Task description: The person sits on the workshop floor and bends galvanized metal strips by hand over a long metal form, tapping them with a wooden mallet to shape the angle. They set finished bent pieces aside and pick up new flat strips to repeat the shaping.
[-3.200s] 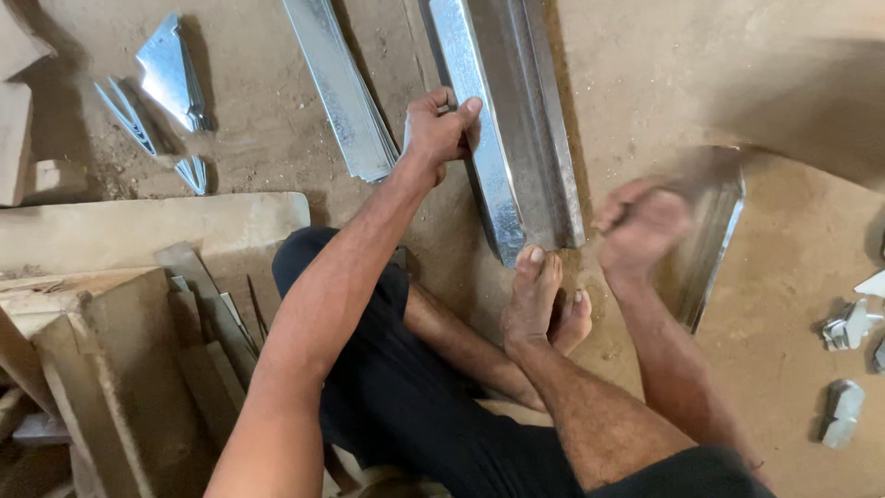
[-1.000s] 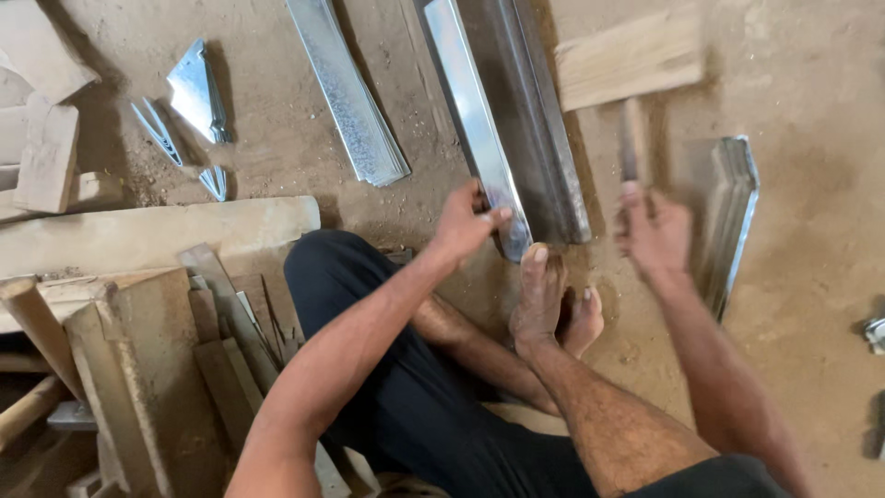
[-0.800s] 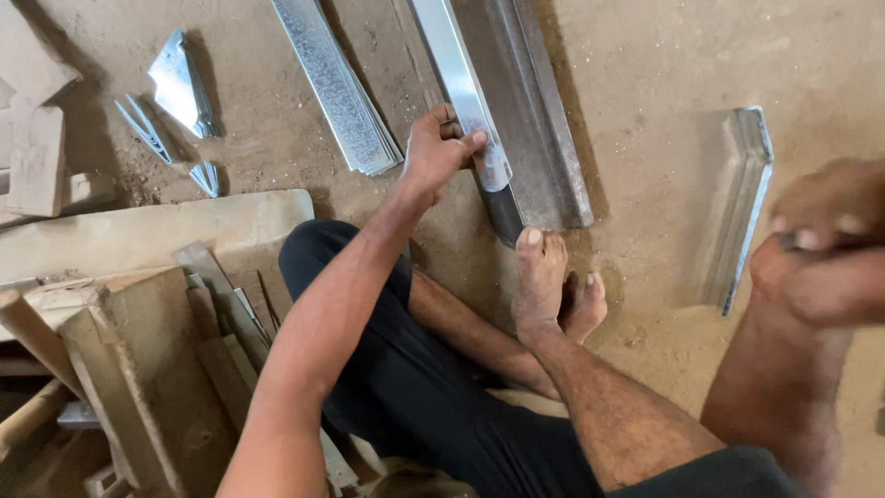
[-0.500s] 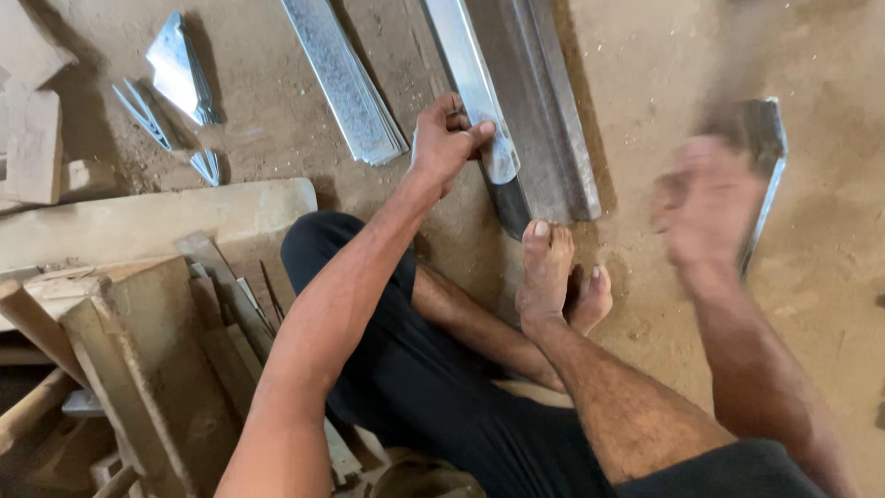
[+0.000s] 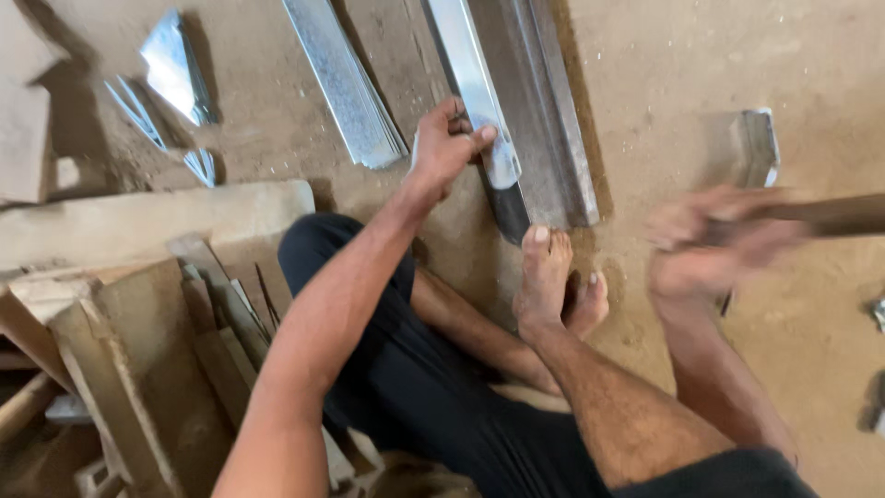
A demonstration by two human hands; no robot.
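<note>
Currently left hand (image 5: 449, 146) pinches the metal strip (image 5: 479, 92) against the channel (image 5: 544, 120) on the floor, foot (image 5: 544, 277) at its end. Right hand (image 5: 710, 244), blurred, fisted round a wooden handle (image 5: 830, 214). Strip looks thin, stiff, sharp-edged; hold flat faces.

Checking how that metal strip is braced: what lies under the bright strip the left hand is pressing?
The bright strip lies on a darker metal channel, toes against its near end. The left hand hides part of it.

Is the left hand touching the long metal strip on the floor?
Touching: the head view shows the left hand with fingers pressed onto the metal strip.
</note>
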